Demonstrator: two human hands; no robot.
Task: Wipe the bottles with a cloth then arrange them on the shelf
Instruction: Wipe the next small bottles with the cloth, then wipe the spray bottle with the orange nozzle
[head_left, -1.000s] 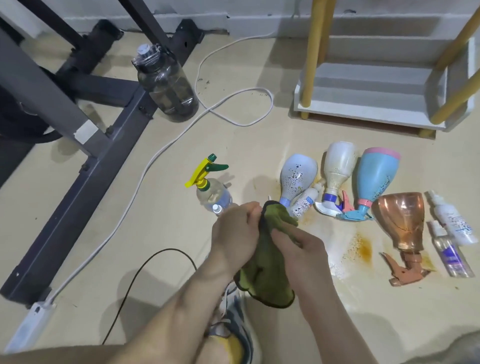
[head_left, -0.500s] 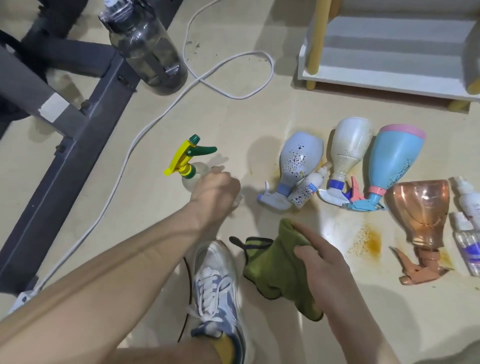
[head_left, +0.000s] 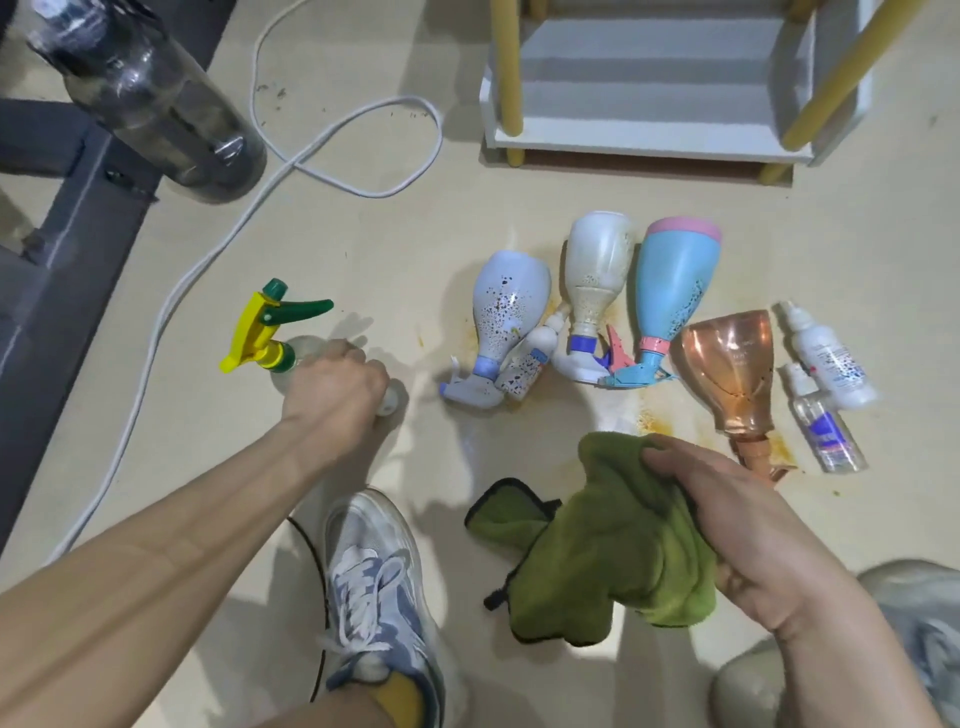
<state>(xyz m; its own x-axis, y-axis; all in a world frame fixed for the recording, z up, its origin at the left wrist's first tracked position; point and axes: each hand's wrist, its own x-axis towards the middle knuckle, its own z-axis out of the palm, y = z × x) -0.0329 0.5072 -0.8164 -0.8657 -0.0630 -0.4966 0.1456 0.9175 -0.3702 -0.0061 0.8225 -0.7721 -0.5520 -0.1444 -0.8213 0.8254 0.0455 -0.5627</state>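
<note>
My left hand (head_left: 332, 389) grips a small clear bottle (head_left: 388, 400) low on the floor, right beside a clear spray bottle with a yellow and green trigger (head_left: 265, 332). My right hand (head_left: 727, 525) holds a bunched green cloth (head_left: 608, 551) above the floor. Stained bottles lie in a row: a lilac sprayer (head_left: 511, 306), a small white bottle (head_left: 524, 369), a white sprayer (head_left: 597, 260), a blue one with a pink base (head_left: 675, 280), a copper-tinted one (head_left: 732, 364), and two small bottles (head_left: 826, 364) at the right. The white shelf with yellow posts (head_left: 649, 140) stands behind them.
A large dark water jug (head_left: 150, 104) stands at the far left on a dark metal frame (head_left: 67, 249). A white cable (head_left: 337, 176) loops across the floor. My shoe (head_left: 374, 582) is between my arms. Orange stains (head_left: 654, 421) mark the floor near the bottles.
My hands parted: the left one carried the small clear bottle left and down beside the yellow-green sprayer, and the right one kept the cloth and drew back to the right.
</note>
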